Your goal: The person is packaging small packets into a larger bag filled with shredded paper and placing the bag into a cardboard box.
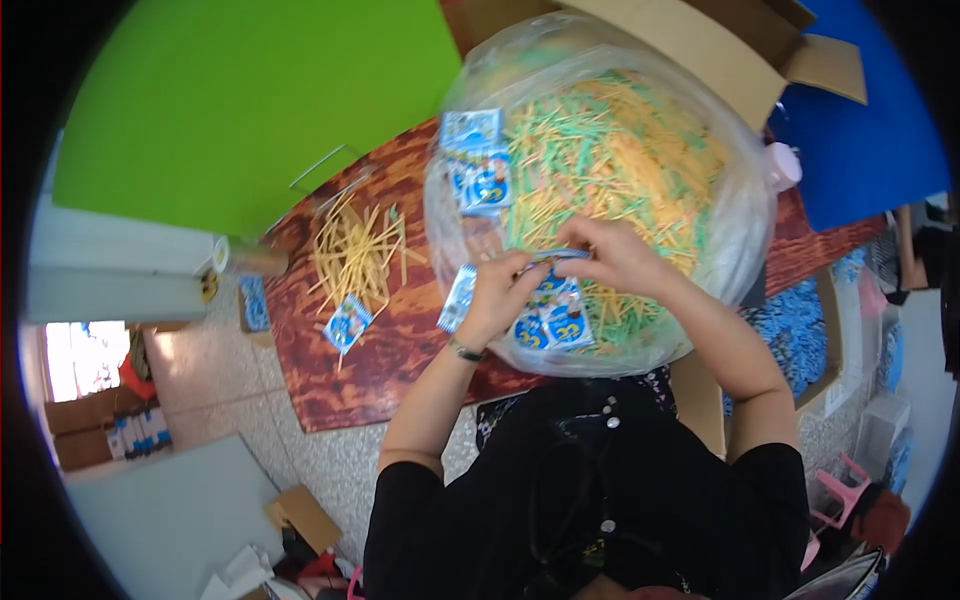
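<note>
Holds a group of blue-and-white printed sachets (572, 328) by the upper edge with both bare hands, over the near part of a large clear plastic bag (745, 240). Pinches that edge with thumb and forefinger together on the left hand (495, 293), and clamps it close by with the fingertips of the right hand (617, 256), bending the forefinger up above the thumb. Cannot tell, behind such overlapping fingers, about any thin stick gripped along with the edge. Leans over a mass of pale-yellow and green sticks (610, 150), lying loose in every direction inside the bag. Has more sachets (475, 165) draped over the bag's left side, and another sachet piece (457, 298) just beside the left hand. Wears a narrow wristband (465, 350) on the left wrist and a black short-sleeved top (600, 480). Has, farther left on the red-brown tabletop (330, 395), a loose heap of yellow sticks (355, 250) with a single sachet (347, 325) at its near edge. Has an open cardboard box (690, 50) beyond the bag, a pale pink cup-shaped object (783, 166) at its right, and a carton of blue packets (790, 335) lower down on the right.
</note>
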{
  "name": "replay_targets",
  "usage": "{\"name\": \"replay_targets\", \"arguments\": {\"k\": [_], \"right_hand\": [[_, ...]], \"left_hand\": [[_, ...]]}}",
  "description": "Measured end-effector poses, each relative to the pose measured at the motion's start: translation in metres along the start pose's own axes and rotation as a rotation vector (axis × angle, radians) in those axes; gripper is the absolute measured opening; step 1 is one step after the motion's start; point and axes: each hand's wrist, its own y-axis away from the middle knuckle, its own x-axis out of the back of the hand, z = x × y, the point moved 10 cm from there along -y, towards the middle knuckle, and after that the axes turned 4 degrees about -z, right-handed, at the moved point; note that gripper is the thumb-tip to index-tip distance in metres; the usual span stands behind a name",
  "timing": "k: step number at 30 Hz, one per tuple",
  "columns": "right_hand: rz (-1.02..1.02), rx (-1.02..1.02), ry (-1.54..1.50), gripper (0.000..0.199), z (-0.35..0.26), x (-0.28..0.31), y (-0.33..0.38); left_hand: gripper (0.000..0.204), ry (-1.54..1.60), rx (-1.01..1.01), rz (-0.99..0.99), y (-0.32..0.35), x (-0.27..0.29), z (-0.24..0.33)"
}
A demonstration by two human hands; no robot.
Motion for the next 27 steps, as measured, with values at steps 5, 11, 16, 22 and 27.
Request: {"name": "replay_targets", "arguments": {"k": [5, 11, 16, 22, 27], "right_hand": [[0.068, 0.149, 0.105, 0.016, -0.011, 0.014, 0.002], [0.068, 0.174, 0.172, 0.019, -0.011, 0.032, 0.015], [0.173, -0.076, -0.201, 0.022, 0.056, 0.09, 0.013], [0.271, -0.664, 0.945, 0.015, 0.222, 0.179, 0.039], [0.373, -0.737, 0.894, 0.02, 0.27, 0.186, 0.049]], "left_hand": [[0.019, 0.378, 0.142, -0.034, -0.007, -0.023, -0.015], [0.032, 0.188, 0.198, -0.01, -0.029, -0.026, 0.0], [0.035, 0.289, 0.193, 0.016, -0.032, -0.036, -0.008], [0.036, 0.155, 0.15, 0.011, -0.033, -0.036, 0.004], [0.044, 0.238, 0.148, 0.009, -0.033, -0.04, 0.002]]}}
